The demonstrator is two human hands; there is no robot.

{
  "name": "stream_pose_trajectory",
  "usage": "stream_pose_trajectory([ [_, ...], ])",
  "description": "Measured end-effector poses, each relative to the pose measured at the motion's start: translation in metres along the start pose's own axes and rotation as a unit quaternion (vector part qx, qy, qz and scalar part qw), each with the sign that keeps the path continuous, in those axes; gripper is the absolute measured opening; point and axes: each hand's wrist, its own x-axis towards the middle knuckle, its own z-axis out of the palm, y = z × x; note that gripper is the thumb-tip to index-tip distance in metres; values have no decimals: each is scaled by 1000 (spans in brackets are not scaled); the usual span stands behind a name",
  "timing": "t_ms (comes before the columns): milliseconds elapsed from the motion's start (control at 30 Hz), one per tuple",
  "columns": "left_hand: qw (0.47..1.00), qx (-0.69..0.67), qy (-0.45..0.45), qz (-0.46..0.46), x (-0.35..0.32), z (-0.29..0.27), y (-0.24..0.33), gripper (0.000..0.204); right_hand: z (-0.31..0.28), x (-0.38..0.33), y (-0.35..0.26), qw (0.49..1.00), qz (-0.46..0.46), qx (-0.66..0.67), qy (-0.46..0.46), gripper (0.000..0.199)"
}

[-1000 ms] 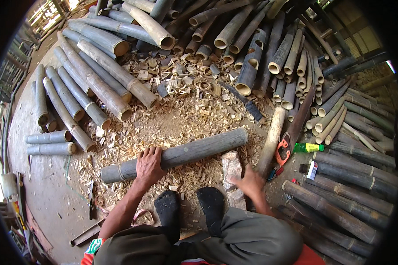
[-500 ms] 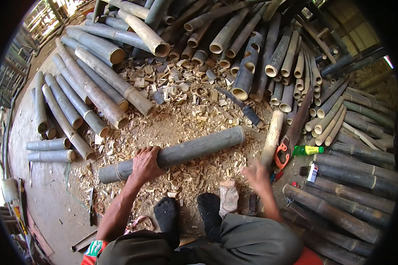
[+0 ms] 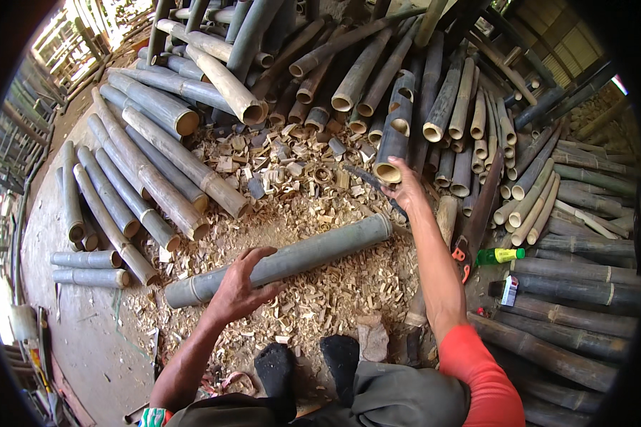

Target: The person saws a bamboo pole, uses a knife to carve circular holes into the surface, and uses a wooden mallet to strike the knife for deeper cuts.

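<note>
The right hand [image 3: 406, 188] partly hides the curved blade's [image 3: 364, 176] dark handle [image 3: 399, 208].

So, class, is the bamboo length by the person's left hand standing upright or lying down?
Lying down: the bamboo length stretches crosswise by the left hand, its long side showing over the wood chips.

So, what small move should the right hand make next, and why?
Probably close the right hand around the black-wrapped handle of the long, dark metal blade: the hand looks open, appears just beside the handle, and does not seem to grip anything.
</note>
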Motion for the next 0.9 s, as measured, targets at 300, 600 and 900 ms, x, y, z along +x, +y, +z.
stream_pose_trajectory([
  [300, 979, -201, -21, -28, 31, -6, 56, 126, 66, -242, 89, 968, -197, -94, -127, 97],
  [600, 981, 115, -46, -148, -79, 42, -17, 87, -1, -293, 112, 919, -259, -291, 66, 56],
  [900, 957, 272, 83, -61, -113, 41, -80, 78, -65, -224, 144, 884, -179, -427, 62, 38],
])
